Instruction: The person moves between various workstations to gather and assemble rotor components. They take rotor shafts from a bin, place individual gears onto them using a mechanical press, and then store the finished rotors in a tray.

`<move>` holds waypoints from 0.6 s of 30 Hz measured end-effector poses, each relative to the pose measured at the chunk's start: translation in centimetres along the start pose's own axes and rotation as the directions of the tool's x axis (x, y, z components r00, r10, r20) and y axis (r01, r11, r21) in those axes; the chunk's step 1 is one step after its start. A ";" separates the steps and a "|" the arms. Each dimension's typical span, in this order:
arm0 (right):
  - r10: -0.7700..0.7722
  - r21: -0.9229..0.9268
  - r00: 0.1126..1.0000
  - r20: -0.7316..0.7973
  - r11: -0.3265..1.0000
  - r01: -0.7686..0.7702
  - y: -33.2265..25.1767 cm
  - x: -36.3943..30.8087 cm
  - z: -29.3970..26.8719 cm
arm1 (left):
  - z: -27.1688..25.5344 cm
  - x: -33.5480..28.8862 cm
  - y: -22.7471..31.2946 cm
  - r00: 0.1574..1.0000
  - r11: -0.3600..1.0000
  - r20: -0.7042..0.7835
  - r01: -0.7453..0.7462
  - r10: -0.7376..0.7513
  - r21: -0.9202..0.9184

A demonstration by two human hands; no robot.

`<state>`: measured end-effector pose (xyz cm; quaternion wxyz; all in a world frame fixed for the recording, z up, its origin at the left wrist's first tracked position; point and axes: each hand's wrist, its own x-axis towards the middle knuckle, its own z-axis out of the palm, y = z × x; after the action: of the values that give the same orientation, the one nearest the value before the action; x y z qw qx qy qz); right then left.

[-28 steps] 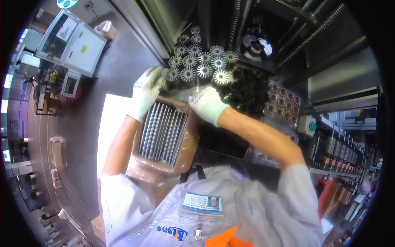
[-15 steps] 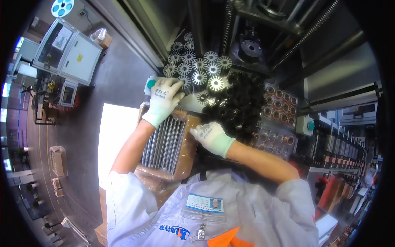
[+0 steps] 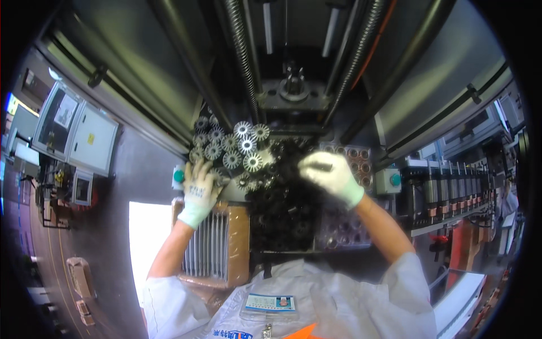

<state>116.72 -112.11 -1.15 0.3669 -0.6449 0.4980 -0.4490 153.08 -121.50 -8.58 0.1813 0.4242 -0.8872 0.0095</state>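
Observation:
My left hand, in a white glove, is at the near left edge of a group of slotted metal cores. Its fingers and thumb are around one slotted metal core, partly hidden by the glove. My right hand, gloved too, hovers over the right side of a heap of black toothed parts. Its fingers are curled, and a dark patch shows between them; blur hides what it holds. Below my left hand, a carton lined with brown film holds a row of metal shafts.
Clear trays of copper-coloured rings lie right of the heap. A press fixture stands at the back between rods and coiled hoses. Green buttons on boxes flank the work surface. Racked parts stand far right.
My right hand has left the carton's side and moved right and away from me over the black parts. My left hand stays by the metal cores. The view has turned toward the press.

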 end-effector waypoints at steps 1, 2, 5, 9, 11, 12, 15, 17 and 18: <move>0.027 0.061 0.996 -0.087 0.998 -0.022 0.3 1.2 -0.8 | -0.6 -0.3 0.3 1.000 0.999 -0.007 -0.002 0.002 -0.044; 0.064 0.121 0.984 -0.167 0.992 -0.044 0.5 2.8 -1.5 | -1.4 -0.6 0.7 0.999 0.997 0.018 0.033 -0.032 -0.063; 0.140 0.200 0.956 -0.259 0.976 -0.088 1.6 8.9 -4.0 | -6.0 -0.5 2.5 0.967 0.915 0.123 0.249 -0.221 -0.318; 0.005 0.053 0.924 -0.382 0.998 0.017 4.3 15.1 -4.4 | -7.5 0.9 3.5 0.969 0.834 -0.042 0.188 -0.245 -0.519; 0.060 -0.010 0.904 -0.423 0.997 -0.070 5.0 16.9 -4.7 | -7.7 1.9 4.2 0.963 0.801 -0.029 0.204 -0.266 -0.563; -0.012 -0.063 0.881 -0.473 0.998 -0.021 7.0 17.9 -5.0 | -7.5 2.7 4.4 0.970 0.800 -0.057 0.159 -0.235 -0.578; 0.377 0.190 0.886 -0.268 0.923 -0.336 6.3 19.9 -5.9 | -6.8 4.4 5.4 0.964 0.773 -0.101 0.131 -0.245 -0.620; 0.357 0.185 0.883 -0.305 0.932 -0.313 7.4 20.1 -5.7 | -6.9 6.6 6.3 0.976 0.761 -0.123 0.061 -0.182 -0.646; 0.236 0.066 0.872 -0.428 0.971 -0.231 7.7 20.1 -5.1 | -6.4 7.6 6.5 0.973 0.734 -0.139 0.042 -0.183 -0.678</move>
<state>111.52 -133.60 -2.27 0.3027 -0.4618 0.6382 -0.5364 145.78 -121.94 0.77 0.4083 0.3806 -0.7812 -0.2795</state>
